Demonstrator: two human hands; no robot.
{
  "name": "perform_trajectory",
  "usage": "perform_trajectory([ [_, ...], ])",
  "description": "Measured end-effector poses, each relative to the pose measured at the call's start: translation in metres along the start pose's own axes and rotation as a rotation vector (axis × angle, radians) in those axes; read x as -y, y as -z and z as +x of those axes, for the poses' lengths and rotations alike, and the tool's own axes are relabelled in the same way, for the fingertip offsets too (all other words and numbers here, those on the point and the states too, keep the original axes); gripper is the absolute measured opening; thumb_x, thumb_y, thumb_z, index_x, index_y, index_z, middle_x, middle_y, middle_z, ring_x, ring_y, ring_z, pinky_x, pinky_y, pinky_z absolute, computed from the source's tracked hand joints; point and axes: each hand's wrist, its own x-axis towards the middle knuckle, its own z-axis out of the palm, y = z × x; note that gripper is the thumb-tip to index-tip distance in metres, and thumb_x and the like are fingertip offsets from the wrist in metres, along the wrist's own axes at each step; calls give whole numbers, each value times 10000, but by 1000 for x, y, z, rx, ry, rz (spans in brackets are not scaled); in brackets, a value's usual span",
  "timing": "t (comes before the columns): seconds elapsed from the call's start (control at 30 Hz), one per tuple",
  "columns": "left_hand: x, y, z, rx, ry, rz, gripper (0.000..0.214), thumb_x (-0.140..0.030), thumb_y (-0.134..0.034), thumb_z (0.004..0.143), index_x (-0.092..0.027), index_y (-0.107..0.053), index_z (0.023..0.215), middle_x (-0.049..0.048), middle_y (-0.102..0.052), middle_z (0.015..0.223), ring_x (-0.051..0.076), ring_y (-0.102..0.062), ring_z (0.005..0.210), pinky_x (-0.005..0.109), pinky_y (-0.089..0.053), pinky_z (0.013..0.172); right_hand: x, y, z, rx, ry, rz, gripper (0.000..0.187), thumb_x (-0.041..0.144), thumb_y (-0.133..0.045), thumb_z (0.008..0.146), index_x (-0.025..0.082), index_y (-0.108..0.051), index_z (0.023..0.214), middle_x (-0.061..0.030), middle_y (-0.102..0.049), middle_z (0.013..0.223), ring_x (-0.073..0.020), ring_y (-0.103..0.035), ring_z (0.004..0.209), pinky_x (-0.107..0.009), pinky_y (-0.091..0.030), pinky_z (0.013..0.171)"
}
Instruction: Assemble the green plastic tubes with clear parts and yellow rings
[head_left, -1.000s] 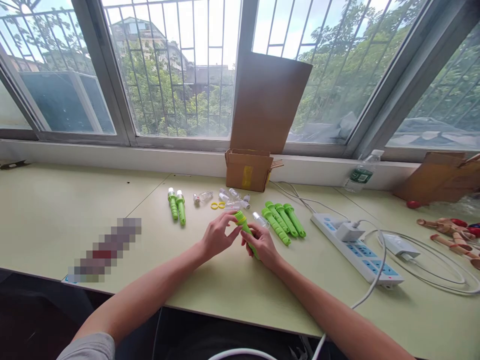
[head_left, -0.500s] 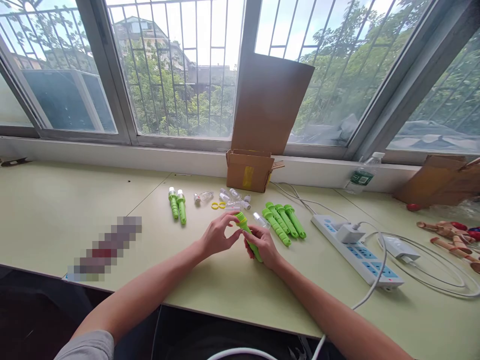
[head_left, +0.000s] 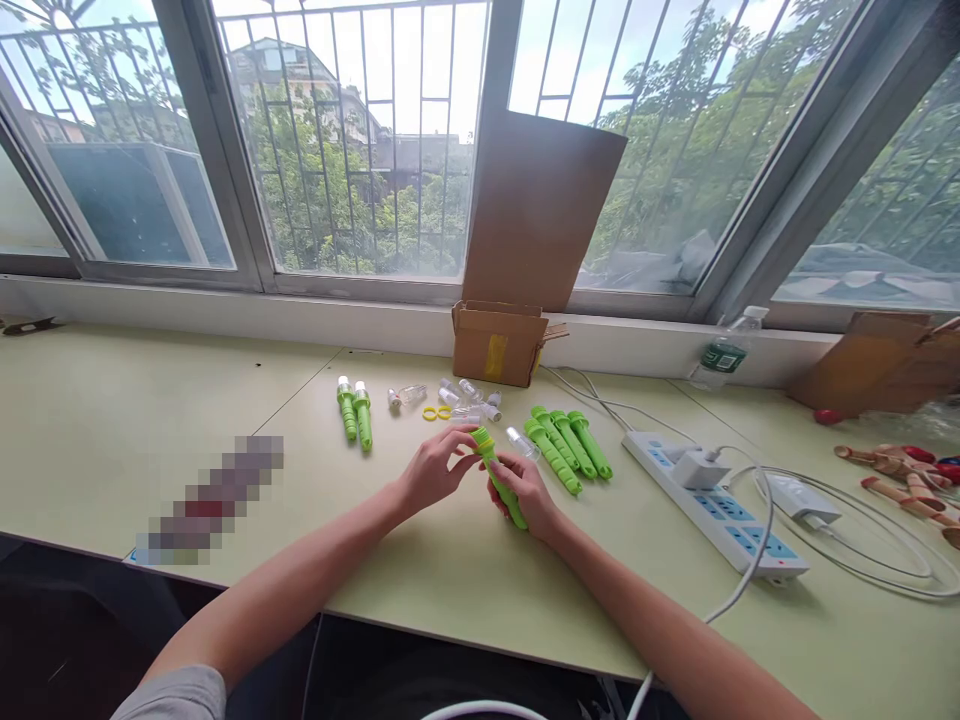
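My right hand is wrapped round a green ribbed plastic tube, held tilted just above the table. My left hand pinches the tube's top end, where a yellow ring sits. Just behind the hands lie several small clear plastic parts and loose yellow rings. Three bare green tubes lie side by side to the right. Two green tubes with clear tips lie to the left.
A small open cardboard box stands by the window sill. A white power strip with a plugged adapter and cables lies at right, with a water bottle and wooden figures beyond. A blurred patch covers the table's left front.
Both hands stay on the green tube; the fingers of my left hand have shifted slightly at its top end. Nothing else has moved.
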Motion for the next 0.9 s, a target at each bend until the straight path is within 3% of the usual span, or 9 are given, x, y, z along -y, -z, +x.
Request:
perform_trajectory([
  [0.37,2,1,-1,-48,16,129,65,-206,-493,889,-181,-543,922,104,-619,1153,187,-635,992,353,-592,772,-11,-7,4,-190,101,-108,344,457,-697,705,182,-555,855,32,-564,623,-96,-513,392,-220,-416,349],
  [0.9,-1,0,2,-9,40,16,126,-246,-560,855,-176,-537,957,118,-611,1149,199,-625,1020,324,-611,714,-2,-3,1,-65,47,46,299,454,-622,781,171,-558,854,42,-559,532,-97,-473,319,-211,-348,296],
])
